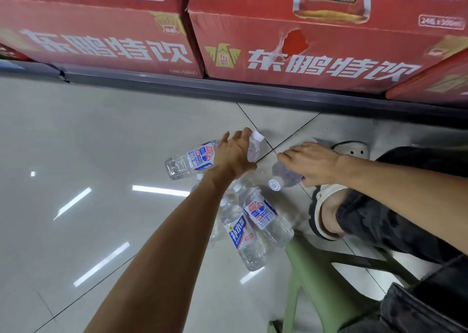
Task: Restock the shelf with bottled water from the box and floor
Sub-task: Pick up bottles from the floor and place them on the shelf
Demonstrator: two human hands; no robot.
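Note:
Several clear water bottles with blue and white labels lie on the tiled floor. My left hand [234, 152] reaches down and grips one bottle [192, 159] around its upper half, its white cap pointing toward the shelf. My right hand [311, 161] is closed over a second bottle [281, 177], whose white cap points toward me. Two more bottles [263, 217] lie side by side just below my hands, and another one is partly hidden under my left forearm.
Red drink cartons [304, 54] stand on the low dark shelf edge [228, 89] along the top. My shoe [352, 149] and dark trouser leg [395, 221] fill the right side. A pale green stool [311, 274] is under me. Glossy floor tiles [76, 142] spread to the left.

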